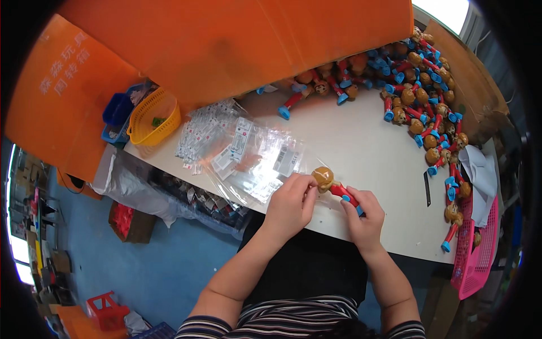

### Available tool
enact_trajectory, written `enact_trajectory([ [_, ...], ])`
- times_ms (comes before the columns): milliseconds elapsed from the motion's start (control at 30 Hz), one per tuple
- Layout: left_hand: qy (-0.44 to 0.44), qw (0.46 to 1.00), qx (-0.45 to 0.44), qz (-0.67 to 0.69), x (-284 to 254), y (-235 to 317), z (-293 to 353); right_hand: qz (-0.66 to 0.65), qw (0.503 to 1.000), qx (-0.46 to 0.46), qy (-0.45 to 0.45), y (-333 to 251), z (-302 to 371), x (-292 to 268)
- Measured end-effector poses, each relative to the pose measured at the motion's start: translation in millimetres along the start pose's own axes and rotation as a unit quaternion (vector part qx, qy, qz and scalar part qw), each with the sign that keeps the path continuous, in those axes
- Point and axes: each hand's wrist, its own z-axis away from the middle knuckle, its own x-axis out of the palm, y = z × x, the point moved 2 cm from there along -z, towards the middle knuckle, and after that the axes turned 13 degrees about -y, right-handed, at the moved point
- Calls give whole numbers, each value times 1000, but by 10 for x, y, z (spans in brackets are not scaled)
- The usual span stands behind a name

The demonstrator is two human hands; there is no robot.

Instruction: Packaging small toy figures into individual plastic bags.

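Over the table's near edge I hold a small toy figure (340, 190) with a round brown head, a red body and a blue foot end. My right hand (365, 219) grips it by the blue end. The closed fingers of my left hand (289, 206) are at its head; their tips are partly hidden. Just beyond my left hand lie clear plastic bags (257, 183) with printed labels. A spread pile of small printed packets (202, 133) sits to the left of the bags.
Many similar figures (420, 96) are heaped at the far right. A yellow basket (152, 121) and blue bins (118, 110) stand at the left. Orange panels (243, 45) border the back. A black strip (427, 189) and a pink basket (474, 254) are at the right.
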Motion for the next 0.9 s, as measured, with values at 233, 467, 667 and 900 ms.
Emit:
enact_trajectory([
  [233, -29, 983, 136, -121, 106, 175, -118, 22, 999, -33, 16, -147, 76, 250],
  [467, -28, 994, -14, -100, 40, -25, 81, -193, 972, 132, -17, -135, 73, 77],
  [667, -18, 998, -5, -57, 82, -7, 123, -246, 958, 139, -48, -15, 286, 71],
  [900, -84, 992, 72, -55, 131, 272, 117, -120, 991, -7, -58, -35, 66, -3],
])
